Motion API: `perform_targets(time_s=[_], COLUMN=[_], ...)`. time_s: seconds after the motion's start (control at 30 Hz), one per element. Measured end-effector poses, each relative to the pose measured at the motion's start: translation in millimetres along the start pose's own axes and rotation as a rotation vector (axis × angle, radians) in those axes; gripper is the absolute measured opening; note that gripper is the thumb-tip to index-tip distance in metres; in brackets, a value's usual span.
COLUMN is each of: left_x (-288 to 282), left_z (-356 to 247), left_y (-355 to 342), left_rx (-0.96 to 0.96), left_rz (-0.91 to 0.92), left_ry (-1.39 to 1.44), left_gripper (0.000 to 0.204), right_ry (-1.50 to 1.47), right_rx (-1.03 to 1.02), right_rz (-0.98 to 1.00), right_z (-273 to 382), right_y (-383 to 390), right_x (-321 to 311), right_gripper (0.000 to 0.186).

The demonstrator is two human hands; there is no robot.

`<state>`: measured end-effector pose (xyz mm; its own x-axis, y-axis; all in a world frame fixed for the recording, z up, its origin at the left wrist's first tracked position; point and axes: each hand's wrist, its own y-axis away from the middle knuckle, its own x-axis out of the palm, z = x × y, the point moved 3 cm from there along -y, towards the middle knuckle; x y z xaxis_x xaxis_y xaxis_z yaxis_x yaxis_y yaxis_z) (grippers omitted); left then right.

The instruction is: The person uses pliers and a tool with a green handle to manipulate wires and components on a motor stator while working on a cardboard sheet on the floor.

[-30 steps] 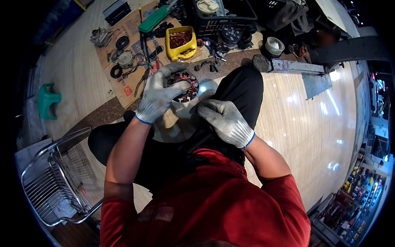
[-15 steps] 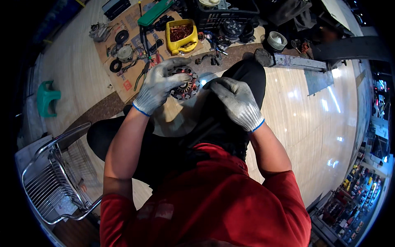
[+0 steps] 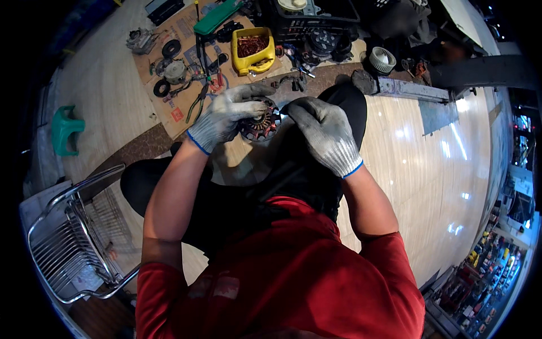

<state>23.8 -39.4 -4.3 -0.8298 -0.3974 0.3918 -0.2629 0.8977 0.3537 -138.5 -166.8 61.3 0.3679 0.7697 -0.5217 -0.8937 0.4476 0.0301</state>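
In my gloved left hand (image 3: 221,117) is a round motor armature (image 3: 263,132) with dark teeth around its rim and copper windings between them. The thumb lies over its face and the fingers reach behind it, above my lap. My gloved right hand (image 3: 328,137) is closed in a pinch beside the armature's right edge, over my right knee. Its fingertips come close to the rim, and I cannot tell whether they touch it. Whatever sits in that pinch is hidden.
Ahead, cardboard (image 3: 179,101) carries tools and parts. Beside it stand a yellow cut-open jug (image 3: 243,63) of copper-coloured pieces and a black crate (image 3: 310,25). A white fan wheel (image 3: 383,60) and metal beam (image 3: 415,90) lie right; a green stool (image 3: 68,130) and metal rack (image 3: 70,248) left.
My left hand has shifted slightly right with the armature, which has turned and tilted a little. The right fingertips are now closer to its rim.
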Motion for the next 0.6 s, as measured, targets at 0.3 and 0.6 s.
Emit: perform_targets(time_s=[0.3, 0.6], left_x=[-3.0, 2.9], left_z=[51.1, 40.1], left_y=[-13.0, 11.3], left_rx=[0.092, 0.159], left_rz=[-0.171, -0.061], left_ry=[0.328, 0.519], left_gripper=[0.029, 0.035], right_ry=[0.010, -0.013], right_rx=[0.092, 0.170], right_rz=[-0.023, -0.097], right_z=[8.2, 20.3], right_y=[-14.0, -25.1], right_x=[18.6, 34.6], right_gripper=[0.030, 0.031])
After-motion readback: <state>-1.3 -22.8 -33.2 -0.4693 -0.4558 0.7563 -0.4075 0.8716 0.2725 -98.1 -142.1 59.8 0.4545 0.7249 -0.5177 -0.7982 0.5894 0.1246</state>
